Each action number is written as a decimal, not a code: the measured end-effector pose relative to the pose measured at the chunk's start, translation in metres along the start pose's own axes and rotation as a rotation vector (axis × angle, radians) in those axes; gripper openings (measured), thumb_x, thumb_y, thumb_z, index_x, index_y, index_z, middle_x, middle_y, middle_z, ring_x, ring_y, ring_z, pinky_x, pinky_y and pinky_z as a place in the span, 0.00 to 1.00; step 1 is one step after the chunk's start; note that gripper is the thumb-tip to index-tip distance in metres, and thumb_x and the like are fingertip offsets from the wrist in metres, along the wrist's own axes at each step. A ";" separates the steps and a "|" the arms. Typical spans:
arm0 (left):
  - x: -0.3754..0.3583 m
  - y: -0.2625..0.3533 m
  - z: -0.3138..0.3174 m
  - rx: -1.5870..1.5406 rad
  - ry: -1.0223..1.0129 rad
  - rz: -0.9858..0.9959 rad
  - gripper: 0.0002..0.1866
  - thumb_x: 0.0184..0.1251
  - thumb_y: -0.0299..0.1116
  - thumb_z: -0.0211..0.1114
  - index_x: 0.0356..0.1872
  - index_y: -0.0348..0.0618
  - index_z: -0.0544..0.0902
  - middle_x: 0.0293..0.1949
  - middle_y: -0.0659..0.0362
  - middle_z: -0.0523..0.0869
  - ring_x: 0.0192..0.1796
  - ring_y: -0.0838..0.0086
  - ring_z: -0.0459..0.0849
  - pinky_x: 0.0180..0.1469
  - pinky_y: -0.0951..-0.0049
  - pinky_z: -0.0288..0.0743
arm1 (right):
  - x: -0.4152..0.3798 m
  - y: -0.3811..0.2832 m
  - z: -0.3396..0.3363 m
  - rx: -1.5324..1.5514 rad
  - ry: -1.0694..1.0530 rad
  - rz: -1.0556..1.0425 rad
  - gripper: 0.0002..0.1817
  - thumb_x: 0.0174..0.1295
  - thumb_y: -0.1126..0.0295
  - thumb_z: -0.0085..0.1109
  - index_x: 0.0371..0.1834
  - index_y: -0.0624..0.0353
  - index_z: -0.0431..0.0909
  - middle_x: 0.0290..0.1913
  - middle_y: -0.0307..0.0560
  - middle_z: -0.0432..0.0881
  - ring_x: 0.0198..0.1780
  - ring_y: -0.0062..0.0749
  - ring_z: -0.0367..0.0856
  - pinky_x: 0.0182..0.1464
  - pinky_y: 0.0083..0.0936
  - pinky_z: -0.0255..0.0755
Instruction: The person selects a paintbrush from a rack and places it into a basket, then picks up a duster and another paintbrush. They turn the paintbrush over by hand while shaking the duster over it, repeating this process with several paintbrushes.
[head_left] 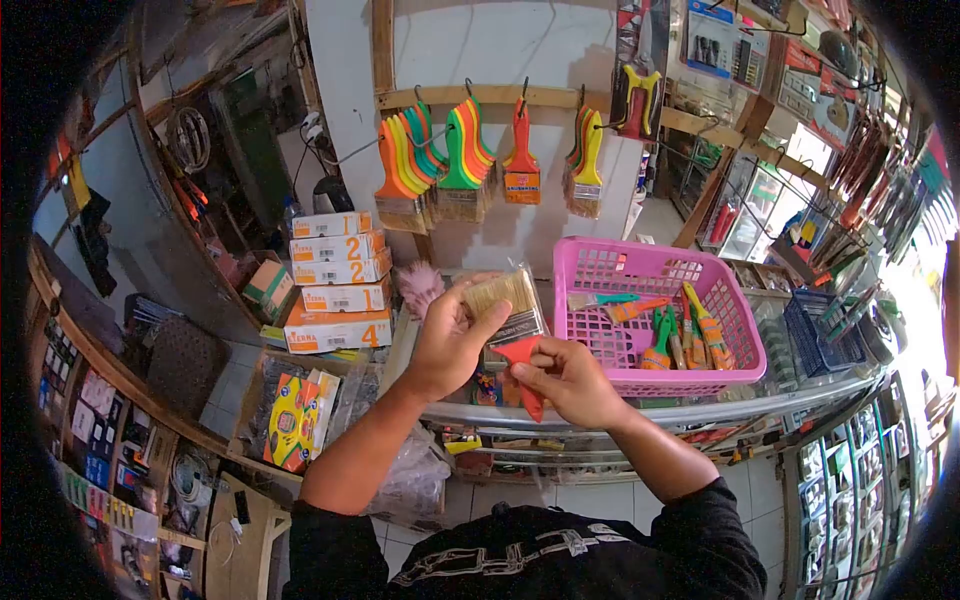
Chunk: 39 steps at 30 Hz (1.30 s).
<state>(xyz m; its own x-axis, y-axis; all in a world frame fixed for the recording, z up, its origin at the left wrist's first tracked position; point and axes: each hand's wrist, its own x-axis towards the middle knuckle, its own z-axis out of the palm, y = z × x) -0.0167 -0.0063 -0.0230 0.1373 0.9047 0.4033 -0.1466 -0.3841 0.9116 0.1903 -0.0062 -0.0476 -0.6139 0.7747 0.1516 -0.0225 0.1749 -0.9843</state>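
Both hands hold one paintbrush (518, 327) with a red handle, a metal band and pale bristles, with clear plastic film showing at its bristle end. The fingers of my left hand (455, 335) are wrapped round the bristles and band. Lower down, my right hand (570, 382) pinches the red handle, which points toward my body. Just right of the hands is a pink basket (660, 376) with several brushes in it, their handles green, orange and yellow.
Brushes in several colours (465, 165) hang from hooks on a wooden rail (555, 97) ahead. Orange and white boxes (335, 298) are stacked at the left. A dark blue basket (825, 335) stands at the right on the glass counter. Yellow packets (297, 420) lie lower left.
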 end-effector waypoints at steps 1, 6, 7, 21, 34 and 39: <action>-0.001 0.001 0.001 0.006 0.012 0.007 0.20 0.78 0.31 0.66 0.64 0.33 0.74 0.57 0.58 0.83 0.58 0.80 0.81 0.63 0.74 0.76 | 0.001 0.000 -0.002 -0.013 -0.024 0.006 0.09 0.75 0.72 0.63 0.49 0.67 0.76 0.36 0.41 0.85 0.36 0.16 0.79 0.39 0.19 0.74; -0.005 0.007 0.002 0.091 0.030 0.065 0.19 0.78 0.29 0.65 0.63 0.34 0.74 0.55 0.59 0.83 0.56 0.81 0.82 0.59 0.76 0.78 | 0.014 0.000 -0.005 -0.021 0.192 -0.294 0.32 0.68 0.71 0.72 0.69 0.64 0.63 0.45 0.39 0.77 0.43 0.18 0.76 0.45 0.19 0.74; -0.006 0.010 0.005 0.112 0.027 0.071 0.19 0.78 0.29 0.65 0.64 0.34 0.74 0.54 0.59 0.84 0.55 0.81 0.82 0.58 0.77 0.78 | 0.016 -0.006 -0.006 0.006 0.179 -0.290 0.33 0.68 0.71 0.72 0.70 0.63 0.63 0.45 0.39 0.77 0.42 0.17 0.75 0.45 0.19 0.74; -0.015 0.027 0.014 0.048 0.060 0.197 0.14 0.87 0.33 0.51 0.61 0.37 0.77 0.50 0.61 0.84 0.52 0.83 0.81 0.54 0.80 0.74 | 0.035 -0.042 -0.013 0.231 -0.045 -0.239 0.25 0.70 0.78 0.64 0.69 0.57 0.70 0.54 0.39 0.81 0.52 0.18 0.80 0.48 0.18 0.77; -0.022 0.022 -0.008 0.328 0.152 0.458 0.09 0.83 0.26 0.54 0.49 0.35 0.83 0.58 0.55 0.77 0.53 0.77 0.80 0.60 0.76 0.73 | 0.039 -0.042 -0.003 0.218 -0.010 -0.302 0.13 0.73 0.77 0.63 0.56 0.58 0.74 0.50 0.35 0.75 0.49 0.14 0.77 0.48 0.15 0.73; -0.032 0.034 -0.011 0.254 0.110 0.321 0.09 0.83 0.25 0.53 0.49 0.35 0.83 0.61 0.54 0.75 0.52 0.79 0.81 0.50 0.79 0.81 | 0.037 -0.047 -0.002 0.254 0.018 -0.305 0.11 0.73 0.77 0.63 0.54 0.61 0.74 0.50 0.37 0.78 0.48 0.15 0.77 0.49 0.17 0.74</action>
<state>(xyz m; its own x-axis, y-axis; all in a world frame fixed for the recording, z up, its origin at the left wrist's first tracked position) -0.0365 -0.0459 -0.0061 0.0170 0.7407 0.6716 0.0830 -0.6704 0.7373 0.1702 0.0154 0.0041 -0.5353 0.7210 0.4401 -0.3975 0.2447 -0.8844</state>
